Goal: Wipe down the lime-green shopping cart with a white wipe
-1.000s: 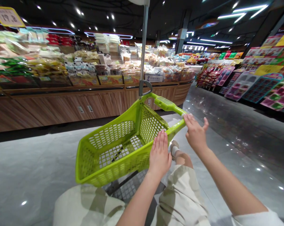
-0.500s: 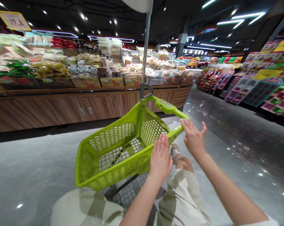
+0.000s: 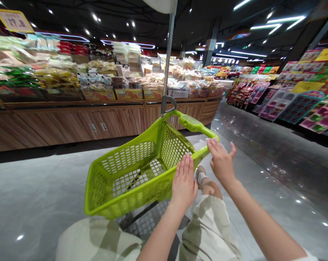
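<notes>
A lime-green shopping cart (image 3: 128, 201) stands in front of me, turned sideways with its basket to the left. Its perforated walls and grid floor show plainly. My left hand (image 3: 183, 183) lies with straight fingers against the near rim of the basket, close to the handle end. On the corner of the green handle (image 3: 204, 131) rest the fingertips of my right hand (image 3: 222, 159), its fingers stretched out and one finger raised off to the side. A grey pole (image 3: 168, 54) rises from the far end of the handle.
Behind the cart runs a wood-panelled display counter (image 3: 120, 121) heaped with packaged food. A price sign (image 3: 13, 21) hangs at upper left. Shelves of colourful packs (image 3: 291, 98) line the right side. Shiny grey floor (image 3: 261, 159) lies between them. My legs (image 3: 207, 228) are close beside the cart.
The cart and both hands sit very slightly further left in the view. My hands keep the same places on the rim and handle.
</notes>
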`<state>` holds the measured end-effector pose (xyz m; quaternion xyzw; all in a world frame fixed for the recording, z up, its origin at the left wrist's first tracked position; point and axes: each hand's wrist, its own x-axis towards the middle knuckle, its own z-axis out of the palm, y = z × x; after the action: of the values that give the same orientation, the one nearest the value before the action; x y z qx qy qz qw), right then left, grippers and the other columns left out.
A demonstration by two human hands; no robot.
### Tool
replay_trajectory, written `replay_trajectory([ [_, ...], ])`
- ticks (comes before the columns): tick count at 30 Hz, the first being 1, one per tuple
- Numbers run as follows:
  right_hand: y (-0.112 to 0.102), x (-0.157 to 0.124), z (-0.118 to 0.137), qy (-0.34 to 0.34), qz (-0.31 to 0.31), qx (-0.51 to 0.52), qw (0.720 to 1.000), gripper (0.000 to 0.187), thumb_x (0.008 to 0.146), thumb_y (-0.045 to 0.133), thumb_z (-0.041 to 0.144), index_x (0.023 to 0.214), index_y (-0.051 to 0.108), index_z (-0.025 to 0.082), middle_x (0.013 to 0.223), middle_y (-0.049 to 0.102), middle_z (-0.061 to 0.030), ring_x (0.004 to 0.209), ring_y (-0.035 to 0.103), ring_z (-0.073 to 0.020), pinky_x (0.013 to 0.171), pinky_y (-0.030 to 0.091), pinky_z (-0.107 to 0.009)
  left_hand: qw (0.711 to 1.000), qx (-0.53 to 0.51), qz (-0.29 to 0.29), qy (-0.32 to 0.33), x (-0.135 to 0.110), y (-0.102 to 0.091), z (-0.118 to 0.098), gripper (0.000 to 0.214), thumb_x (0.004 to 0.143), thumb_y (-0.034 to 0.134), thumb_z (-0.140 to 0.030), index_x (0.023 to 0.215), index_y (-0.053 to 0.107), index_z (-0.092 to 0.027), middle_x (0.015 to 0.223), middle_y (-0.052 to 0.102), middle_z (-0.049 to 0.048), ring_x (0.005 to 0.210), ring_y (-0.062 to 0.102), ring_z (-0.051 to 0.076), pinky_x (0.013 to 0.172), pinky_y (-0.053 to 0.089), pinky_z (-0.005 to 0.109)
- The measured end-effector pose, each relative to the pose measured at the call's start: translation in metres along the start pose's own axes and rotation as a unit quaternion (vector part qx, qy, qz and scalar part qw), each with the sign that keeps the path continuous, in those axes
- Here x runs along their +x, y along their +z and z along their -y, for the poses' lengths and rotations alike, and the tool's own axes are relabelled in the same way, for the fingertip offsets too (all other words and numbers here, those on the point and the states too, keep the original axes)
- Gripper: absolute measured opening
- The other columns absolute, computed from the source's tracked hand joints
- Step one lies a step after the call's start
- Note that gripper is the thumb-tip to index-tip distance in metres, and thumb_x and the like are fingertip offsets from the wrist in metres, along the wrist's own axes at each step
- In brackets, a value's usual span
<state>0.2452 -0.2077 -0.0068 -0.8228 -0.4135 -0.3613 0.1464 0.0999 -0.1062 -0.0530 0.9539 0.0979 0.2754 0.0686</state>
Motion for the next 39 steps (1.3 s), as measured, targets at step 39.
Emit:
replay_trajectory([
  [39, -0.004, 0.008, -0.039, -0.086, 0.023, -0.004, 0.996, 0.07, 0.074, 0.04, -0.003, 0.137, 0.049, 0.025, 0.136, 0.06, -0.0056, 0.129, 0.051, -0.0208, 0.116, 0.007, -0.053, 1.0, -0.011, 0.014, 0.009, 0.002, -0.001, 0.001, 0.085, 0.082, 0.05, -0.021, 0.153, 0.006, -0.005, 0.163, 0.01, 0.0147, 0.15, 0.003, 0.025, 0.122, 0.021, 0.043],
])
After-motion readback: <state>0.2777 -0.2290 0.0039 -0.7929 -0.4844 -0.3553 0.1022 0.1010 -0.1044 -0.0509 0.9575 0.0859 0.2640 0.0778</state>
